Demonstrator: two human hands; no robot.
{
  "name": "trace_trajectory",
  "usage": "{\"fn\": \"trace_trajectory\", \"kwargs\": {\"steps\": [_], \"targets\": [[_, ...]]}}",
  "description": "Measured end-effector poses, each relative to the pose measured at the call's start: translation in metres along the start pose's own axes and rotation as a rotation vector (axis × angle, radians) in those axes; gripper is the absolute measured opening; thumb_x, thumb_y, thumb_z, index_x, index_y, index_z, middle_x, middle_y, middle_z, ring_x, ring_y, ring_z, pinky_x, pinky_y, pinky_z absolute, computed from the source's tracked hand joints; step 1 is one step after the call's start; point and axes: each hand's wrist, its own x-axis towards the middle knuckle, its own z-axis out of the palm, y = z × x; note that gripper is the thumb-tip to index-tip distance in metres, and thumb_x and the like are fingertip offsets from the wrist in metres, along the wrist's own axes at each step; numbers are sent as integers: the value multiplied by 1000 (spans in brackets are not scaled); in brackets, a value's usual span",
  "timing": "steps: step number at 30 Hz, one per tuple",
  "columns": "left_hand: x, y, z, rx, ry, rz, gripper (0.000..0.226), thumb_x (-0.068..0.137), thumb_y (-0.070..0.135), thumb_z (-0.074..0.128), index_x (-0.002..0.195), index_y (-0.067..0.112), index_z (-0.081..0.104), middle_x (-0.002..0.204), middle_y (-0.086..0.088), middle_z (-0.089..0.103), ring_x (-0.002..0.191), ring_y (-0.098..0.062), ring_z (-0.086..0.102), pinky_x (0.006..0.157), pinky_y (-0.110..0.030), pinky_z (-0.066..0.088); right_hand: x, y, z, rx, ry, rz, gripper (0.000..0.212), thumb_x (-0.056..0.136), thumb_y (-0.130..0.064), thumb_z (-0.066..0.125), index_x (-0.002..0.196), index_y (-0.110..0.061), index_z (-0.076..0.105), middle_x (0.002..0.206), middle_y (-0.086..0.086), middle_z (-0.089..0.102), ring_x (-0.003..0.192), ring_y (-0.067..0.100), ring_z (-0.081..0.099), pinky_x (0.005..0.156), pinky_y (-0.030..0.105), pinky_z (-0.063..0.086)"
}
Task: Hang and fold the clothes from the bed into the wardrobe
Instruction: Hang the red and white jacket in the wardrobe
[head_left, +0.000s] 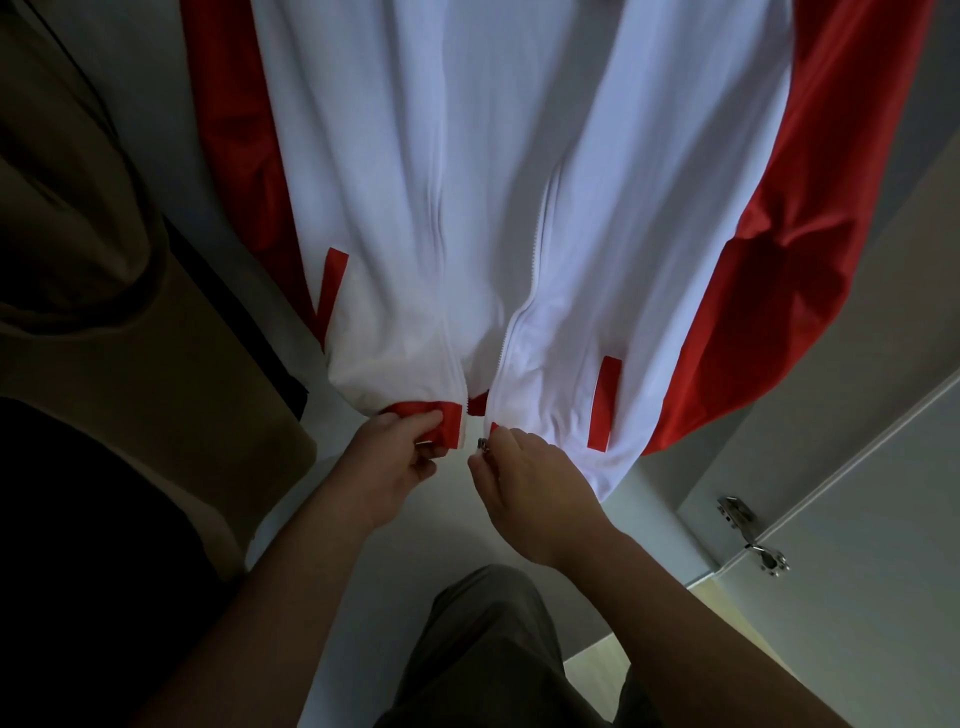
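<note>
A white jacket (467, 156) with red sleeves and red pocket trims hangs in front of me inside the wardrobe, its zip undone along the front. My left hand (395, 462) grips the red hem band at the bottom of the left front panel. My right hand (524, 478) pinches the metal zip slider (482, 446) at the bottom of the right front panel. The two hem ends sit a little apart, with a gap between my hands. The hanger and the jacket's top are out of view.
Beige and dark garments (104, 291) hang at the left, close to the jacket. The open wardrobe door (857, 519) with a metal hinge (748, 530) stands at the right. The pale wardrobe floor (447, 530) lies below my hands.
</note>
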Motion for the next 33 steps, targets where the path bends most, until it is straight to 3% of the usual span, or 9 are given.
{"fn": "trace_trajectory", "kwargs": {"steps": [3,6,11,16,24,30,33], "targets": [[-4,-1,-7,-36,-87,65,27,87,11,71,113,19,66,97,1,75,88,-18,72,71,-27,56,0,-1,1,-28,-22,-12,29,104,-39,36,84,-22,46,68,-12,41,58,9,42,62,21,35],[-6,-2,-5,-22,-116,121,36,82,3,75,108,25,64,110,1,70,98,-21,71,73,-26,58,0,-2,0,-28,-32,-29,27,104,-37,38,83,-22,45,68,-10,42,58,8,41,61,20,32],[-6,-1,-1,-13,-75,151,44,78,2,78,116,16,60,117,-9,65,97,-26,73,75,-30,60,0,-5,0,-60,-54,-49,29,104,-38,36,86,-19,49,70,-7,47,59,11,45,63,28,44],[-3,-3,-1,174,2,207,61,74,11,84,128,10,56,121,-8,64,108,-31,66,90,-44,59,3,-6,-1,-85,-77,-47,28,105,-38,35,90,-20,50,73,-9,46,59,8,44,64,22,37],[-1,-4,-3,237,28,268,54,71,16,86,113,26,55,109,6,63,97,-18,66,69,-23,59,4,-10,0,-100,-65,-68,28,105,-36,38,93,-17,54,74,-9,45,59,7,41,65,20,31],[1,-7,-5,335,40,304,53,70,18,88,113,21,58,106,2,67,90,-16,70,75,-33,62,6,-9,3,-105,-70,-69,28,105,-36,37,98,-18,57,78,-10,48,63,6,45,70,21,35],[1,-8,-4,378,84,334,54,69,20,89,114,20,58,100,7,66,80,-12,70,66,-23,60,6,-11,3,-107,-61,-75,28,105,-35,39,98,-17,58,78,-9,48,63,8,46,71,22,37]]}}
